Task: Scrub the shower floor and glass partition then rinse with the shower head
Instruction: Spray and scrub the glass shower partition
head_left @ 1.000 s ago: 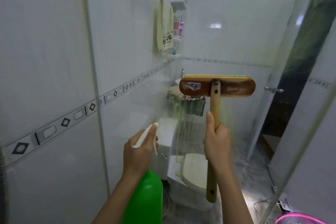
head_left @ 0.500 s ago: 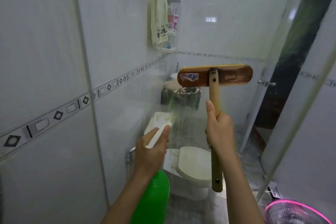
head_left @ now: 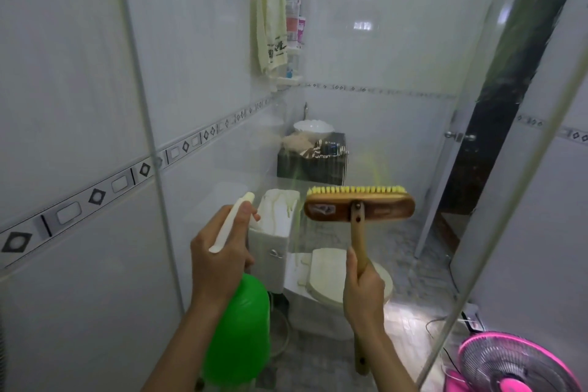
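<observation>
My left hand (head_left: 222, 251) grips the white trigger head of a green spray bottle (head_left: 238, 334), its nozzle pointing at the glass partition (head_left: 397, 105) in front of me. My right hand (head_left: 364, 289) grips the wooden handle of a scrub brush (head_left: 359, 207). The brush head is held crosswise against the glass, yellow bristles up. Greenish streaks of cleaner run down the glass above the brush. The shower floor and shower head are not in view.
Through the glass I see a white toilet (head_left: 331, 277), a dark counter with a white basin (head_left: 313, 129), a hanging towel (head_left: 270, 29) and a corner shelf with bottles. A pink fan (head_left: 512, 363) stands at the lower right. Tiled wall runs along the left.
The brush has come down the glass, from about chest-high streaks to lower over the toilet tank. The spray bottle stays in my left hand, raised slightly toward the glass.
</observation>
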### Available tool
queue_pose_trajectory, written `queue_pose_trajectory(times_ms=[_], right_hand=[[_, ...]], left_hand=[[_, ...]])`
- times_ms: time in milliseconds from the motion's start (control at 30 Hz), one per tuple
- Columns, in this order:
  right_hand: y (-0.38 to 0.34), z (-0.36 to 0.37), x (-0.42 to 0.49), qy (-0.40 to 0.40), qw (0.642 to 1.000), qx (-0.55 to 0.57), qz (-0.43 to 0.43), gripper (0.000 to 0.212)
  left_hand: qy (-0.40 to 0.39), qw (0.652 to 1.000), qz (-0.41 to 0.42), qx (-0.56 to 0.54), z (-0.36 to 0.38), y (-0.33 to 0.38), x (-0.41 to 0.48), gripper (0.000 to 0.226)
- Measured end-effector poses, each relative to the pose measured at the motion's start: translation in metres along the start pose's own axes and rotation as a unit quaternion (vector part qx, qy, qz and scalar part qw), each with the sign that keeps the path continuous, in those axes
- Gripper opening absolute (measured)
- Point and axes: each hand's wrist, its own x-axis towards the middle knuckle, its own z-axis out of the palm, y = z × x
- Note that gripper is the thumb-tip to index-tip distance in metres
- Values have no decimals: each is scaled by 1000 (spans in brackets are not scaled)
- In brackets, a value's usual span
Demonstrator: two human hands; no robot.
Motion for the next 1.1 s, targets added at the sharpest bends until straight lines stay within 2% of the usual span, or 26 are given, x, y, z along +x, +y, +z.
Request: queue_pose_trajectory(times_ms=[100,200,267,400,500,567,667,733,800,933,1000,1100], right_hand=[[-27,9,10,-27,999,36,-13,51],[-84,9,43,-48,995,50,-74,51],[-82,11,50,-44,994,42,-94,51],[-2,12,-1,-61,998,-27,-1,49],[11,20,-15,-85,992,-87,35,46],[-23,31,1,-93,993,-72,-4,42],[-87,45,30,-111,985,-77,-106,44],[-90,49,40,-112,981,-86,-134,46],[-55,41,33,-107,984,-100,-102,47],[16,14,-18,-80,992,-92,24,41],[-4,7,-10,-68,996,-55,-1,41],[-75,0,41,-70,994,-10,-81,40]], left_hand=[[5,1000,2,-2,-9,0,0,34],[8,1000,-3,4,-12,-3,-1,37],[8,1000,-2,6,-15,-1,-2,40],[10,1000,-3,5,-22,1,-3,37],[13,1000,-8,4,-28,-1,-3,36],[12,1000,-12,9,-29,0,-4,35],[13,1000,-9,16,-28,3,-4,38],[11,1000,-7,18,-27,5,-4,39],[12,1000,-8,13,-27,6,-4,36],[15,1000,-5,6,-27,7,-4,34],[16,1000,-5,-3,-25,6,-4,34],[17,1000,-6,2,-18,5,-4,34]])
